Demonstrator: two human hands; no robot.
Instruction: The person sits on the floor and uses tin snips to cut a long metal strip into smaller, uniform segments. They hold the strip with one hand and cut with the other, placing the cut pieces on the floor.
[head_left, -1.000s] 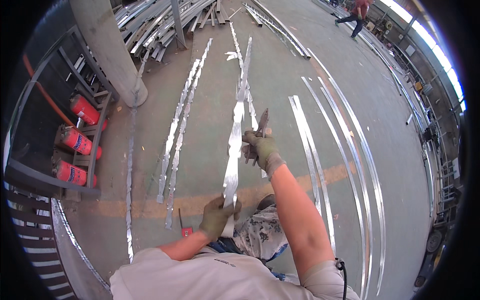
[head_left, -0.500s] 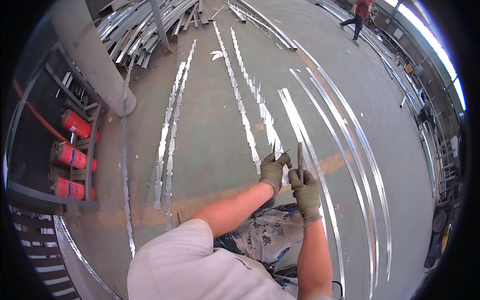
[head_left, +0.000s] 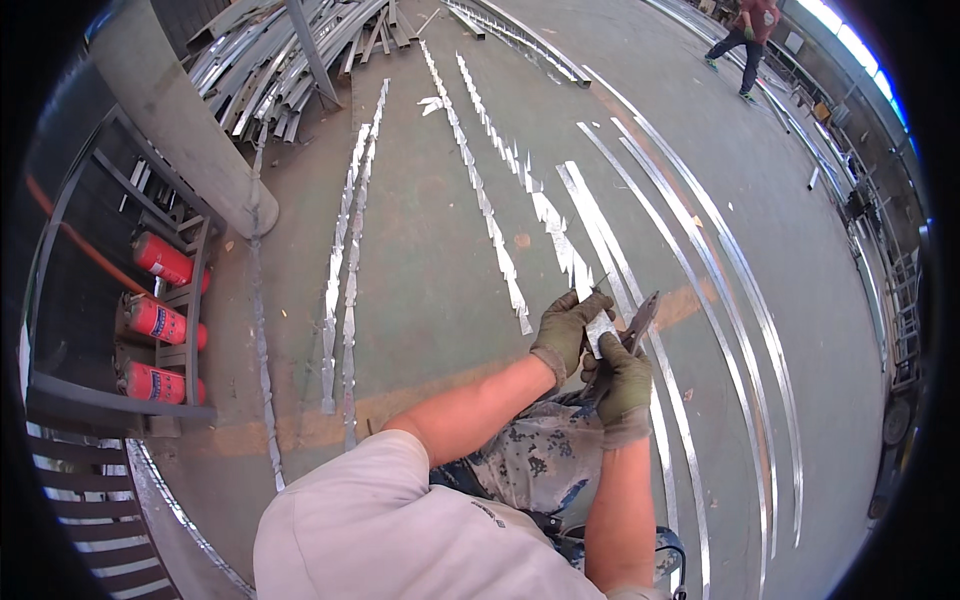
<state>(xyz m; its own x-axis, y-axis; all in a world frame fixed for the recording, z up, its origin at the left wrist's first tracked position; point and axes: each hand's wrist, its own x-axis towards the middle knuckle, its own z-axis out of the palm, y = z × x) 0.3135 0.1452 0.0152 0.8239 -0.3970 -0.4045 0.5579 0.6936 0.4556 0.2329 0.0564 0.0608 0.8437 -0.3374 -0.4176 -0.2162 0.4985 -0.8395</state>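
Observation:
My left hand [head_left: 563, 332], in an olive-green work glove, is closed on the end of a shiny silver metal strip [head_left: 600, 328]. This strip has jagged, notched pieces along it and runs away over the floor. My right hand [head_left: 624, 388], gloved alike, grips a dark grey metal hand tool [head_left: 642, 318] with a flat, tapering head; its exact kind is unclear. The strip's end lies between both hands, close beside the tool. Whether the tool touches it cannot be made out.
More jagged strips [head_left: 487, 205] lie lengthwise to the left, smooth metal strips [head_left: 690, 255] to the right. Red fire extinguishers [head_left: 160, 320] stand in a rack beside a concrete pillar [head_left: 185, 130]. Metal profiles [head_left: 270, 65] are piled far left. Another person [head_left: 745, 45] is at the far right.
The tool has tilted from upright to leaning right, and my right hand has come nearer my left. The strip's end now shows between them. The view has shifted slightly.

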